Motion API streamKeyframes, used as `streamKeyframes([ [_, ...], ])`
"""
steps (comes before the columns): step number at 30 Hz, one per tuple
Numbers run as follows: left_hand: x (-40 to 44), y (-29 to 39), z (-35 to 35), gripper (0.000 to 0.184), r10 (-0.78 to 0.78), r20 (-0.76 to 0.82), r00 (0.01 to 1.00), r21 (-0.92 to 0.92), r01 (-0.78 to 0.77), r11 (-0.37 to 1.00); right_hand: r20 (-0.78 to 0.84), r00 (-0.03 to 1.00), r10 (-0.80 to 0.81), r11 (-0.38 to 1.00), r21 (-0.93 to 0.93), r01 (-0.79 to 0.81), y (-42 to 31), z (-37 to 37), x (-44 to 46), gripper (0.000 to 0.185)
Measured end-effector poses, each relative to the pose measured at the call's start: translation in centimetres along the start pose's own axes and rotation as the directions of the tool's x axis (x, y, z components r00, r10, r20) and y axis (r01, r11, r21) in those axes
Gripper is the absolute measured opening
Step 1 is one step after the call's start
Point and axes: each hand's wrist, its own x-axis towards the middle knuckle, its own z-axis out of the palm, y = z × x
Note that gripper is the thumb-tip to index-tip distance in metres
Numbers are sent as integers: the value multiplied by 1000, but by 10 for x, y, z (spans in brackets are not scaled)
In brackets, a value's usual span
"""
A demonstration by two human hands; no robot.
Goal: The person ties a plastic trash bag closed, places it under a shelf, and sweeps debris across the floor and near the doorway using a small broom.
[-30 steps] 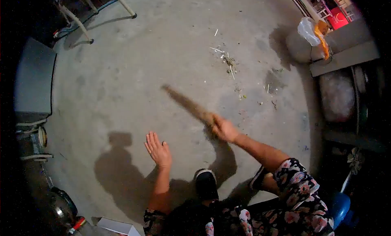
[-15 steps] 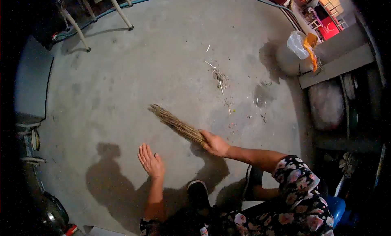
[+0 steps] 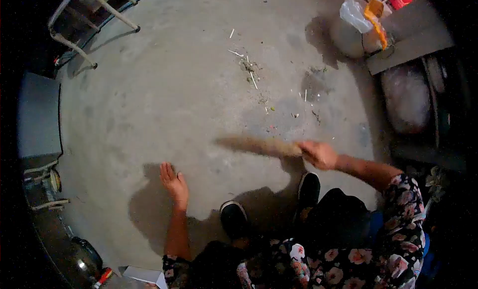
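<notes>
My right hand (image 3: 320,155) is closed round one end of a bundle of thin brown stalks (image 3: 260,146), blurred by motion. The bundle points left, held roughly level above the grey concrete floor (image 3: 149,99). My left hand (image 3: 175,184) is at the lower left with fingers stretched out and thumb apart; nothing is in it. Beyond the bundle, a small heap of dirt and bits (image 3: 251,69) lies on the floor with thin white sticks. More scraps (image 3: 316,114) are scattered to the right of it.
A metal-legged stand (image 3: 117,15) is at the upper left, above a pale box-like panel (image 3: 41,114). At the upper right a bin (image 3: 347,36) carries plastic bags, beside dark shelving (image 3: 406,97). A dark wok-like pan (image 3: 85,256) sits lower left. My shoes (image 3: 233,216) rest near the front.
My right hand has moved right and slightly up with the bundle, which now lies more level. My left hand has shifted a little left. The whole view has tilted downward.
</notes>
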Motion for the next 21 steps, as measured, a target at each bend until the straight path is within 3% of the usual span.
streamKeyframes([
  [1, 2, 3, -9, 53, 10, 37, 999, -25, -9, 1000, 195, 980, 33, 999, -32, -28, 2, 8, -22, 44],
  [2, 1, 6, -15, 53, 13, 47, 999, 3, -14, 1000, 172, 982, -75, 997, 3, 76, 1, 19, -42, 46],
  [5, -1, 23, -9, 54, -54, 131, 990, -24, 58, 998, 322, 943, -82, 987, -103, 121, 27, 53, -71, 51],
  [6, -1, 28, -1, 54, -35, 160, 987, -34, 41, 999, 313, 945, -91, 989, -85, 123, 33, 54, -69, 51],
  [8, 4, 60, -5, 54, 25, 214, 977, -61, -13, 998, 159, 985, -62, 965, -244, 100, 49, 46, -50, 50],
  [10, 18, 88, -3, 54, 63, 252, 966, -82, -44, 996, -31, 987, -158, 960, -239, 147, 71, 20, -21, 49],
  [12, 34, 121, -8, 55, 138, 281, 950, -166, -94, 982, -79, 997, 20, 985, -170, -33, 96, -2, 12, 46],
  [15, 44, 154, -21, 55, 158, 248, 956, -173, -116, 978, -189, 982, -13, 981, -193, -24, 100, -36, 39, 47],
  [19, 48, 173, -52, 54, 191, 210, 959, -236, -140, 962, -127, 991, -40, 998, -52, 34, 64, -42, 21, 52],
  [21, 45, 185, -65, 53, 127, 266, 956, -196, -75, 978, -89, 991, -103, 994, -32, 101, 43, -23, 5, 53],
])
